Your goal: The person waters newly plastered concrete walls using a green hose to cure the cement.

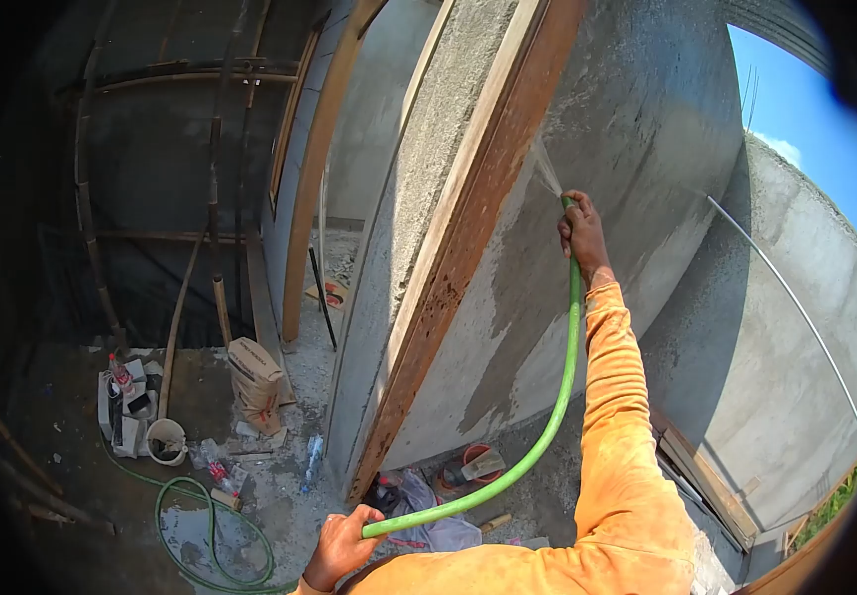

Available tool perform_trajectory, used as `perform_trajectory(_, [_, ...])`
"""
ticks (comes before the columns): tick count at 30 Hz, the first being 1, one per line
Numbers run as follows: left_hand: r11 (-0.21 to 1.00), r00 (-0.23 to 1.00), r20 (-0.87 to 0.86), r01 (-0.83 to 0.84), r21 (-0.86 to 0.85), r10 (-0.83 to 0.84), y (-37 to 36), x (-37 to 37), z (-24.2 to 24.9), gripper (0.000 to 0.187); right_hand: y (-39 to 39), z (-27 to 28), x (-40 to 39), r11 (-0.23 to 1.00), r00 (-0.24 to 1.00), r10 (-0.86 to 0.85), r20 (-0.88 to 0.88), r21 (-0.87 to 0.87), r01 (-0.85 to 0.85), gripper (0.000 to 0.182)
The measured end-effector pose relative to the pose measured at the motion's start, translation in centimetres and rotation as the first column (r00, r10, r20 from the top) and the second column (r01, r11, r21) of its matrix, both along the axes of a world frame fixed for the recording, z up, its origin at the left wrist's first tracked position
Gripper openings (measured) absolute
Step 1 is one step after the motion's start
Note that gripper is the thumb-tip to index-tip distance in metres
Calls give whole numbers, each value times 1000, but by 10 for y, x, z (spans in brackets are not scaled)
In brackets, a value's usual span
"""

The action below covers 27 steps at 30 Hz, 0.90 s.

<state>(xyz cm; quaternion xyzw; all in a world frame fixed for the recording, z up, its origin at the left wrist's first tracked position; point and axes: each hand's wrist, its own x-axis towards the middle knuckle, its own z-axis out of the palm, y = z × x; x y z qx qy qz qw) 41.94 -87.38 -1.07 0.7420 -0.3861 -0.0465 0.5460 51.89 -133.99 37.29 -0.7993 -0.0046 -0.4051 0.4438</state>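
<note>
A green hose (550,428) runs in a curve between my two hands. My right hand (585,236) is raised and closed around the hose near its end, where water (545,167) sprays out up and to the left. The spray meets the grey plastered wall (636,129), which shows dark wet patches and streaks. Low in the view, my left hand (342,545) is closed around a lower part of the same hose. Beside the spray stands a brown wooden door frame (468,268).
Left on the floor are a paper cement sack (255,382), a white bucket (166,440) and coiled hose (268,540). Bamboo poles (215,188) stand behind. Below the wall lie a plastic bag (433,518) and a reddish bucket (481,462). Wooden planks (711,486) lie lower right.
</note>
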Motion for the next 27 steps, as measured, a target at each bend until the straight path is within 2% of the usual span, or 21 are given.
perform_trajectory(1, [997, 998, 62, 26, -77, -21, 8, 3, -7, 26, -3, -36, -4, 1000, 997, 20, -71, 11, -19, 24])
perform_trajectory(3, [993, 975, -201, 77, -92, -95, 28, -3, -9, 9, -4, -111, -15, 989, 955, 10, -296, 144, 34, 25])
perform_trajectory(5, [1000, 979, -204, 18, 6, -17, 37, -2, -40, 7, -21, -200, -26, 986, 890, -24, -455, 135, 95, 25])
perform_trajectory(7, [999, 990, -140, 38, 28, -34, 35, 7, -93, 7, -27, -279, -44, 953, 808, 66, -586, 277, 123, 23])
perform_trajectory(8, [997, 994, -102, 53, 57, -47, 33, 13, -107, 7, -22, -310, -54, 931, 781, 54, -622, 315, 186, 23])
perform_trajectory(10, [991, 985, -124, 125, 52, -118, 34, 16, -86, 7, -17, -349, -69, 884, 743, 59, -667, 380, 271, 23])
perform_trajectory(11, [982, 973, -149, 185, 34, -178, 35, 15, -72, 8, -20, -363, -74, 876, 780, 50, -624, 402, 266, 22])
perform_trajectory(12, [984, 984, -21, 176, -20, -176, 28, 18, -70, 15, -23, -378, -79, 866, 812, 41, -582, 427, 262, 22])
perform_trajectory(13, [981, 980, 107, 176, -76, -168, 21, 21, -65, 27, -21, -367, -81, 853, 830, -3, -558, 432, 293, 20])
perform_trajectory(14, [976, 976, 6, 218, -5, -218, 21, 21, -58, 24, -22, -354, -84, 861, 860, -64, -506, 408, 304, 21])
perform_trajectory(15, [962, 961, -99, 266, 63, -260, 21, 21, -46, 21, -28, -338, -84, 832, 889, -84, -450, 460, 312, 23])
perform_trajectory(16, [954, 954, -125, 285, 95, -273, 18, 21, -41, 21, -28, -310, -91, 825, 927, -74, -367, 500, 264, 28])
perform_trajectory(18, [960, 938, 217, 242, 142, -269, 9, 21, -33, 23, -20, -257, -101, 811, 978, -170, -121, 547, 209, 28])
perform_trajectory(19, [950, 935, 200, 260, 172, -292, 5, 18, -26, 23, -24, -238, -107, 818, 982, -186, -26, 550, 169, 29])
perform_trajectory(21, [928, 931, 187, 259, 268, -314, -1, 14, -15, 21, -18, -214, -114, 841, 974, -223, 38, 514, 172, 29])
perform_trajectory(23, [918, 924, 165, 295, 267, -345, -5, 11, -12, 20, -2, -214, -114, 878, 989, -103, -106, 457, 140, 27])
perform_trajectory(25, [905, 945, 107, 256, 340, -307, -10, 4, -14, 20, -2, -229, -115, 877, 982, -85, -166, 455, 153, 25])
perform_trajectory(26, [868, 955, -12, 274, 414, -295, -10, 4, -17, 29, -21, -229, -120, 879, 979, -128, -157, 439, 185, 25])
perform_trajectory(27, [879, 946, -57, 319, 355, -320, -10, 6, -25, 27, -41, -234, -127, 802, 970, -243, -1, 563, 202, 25])
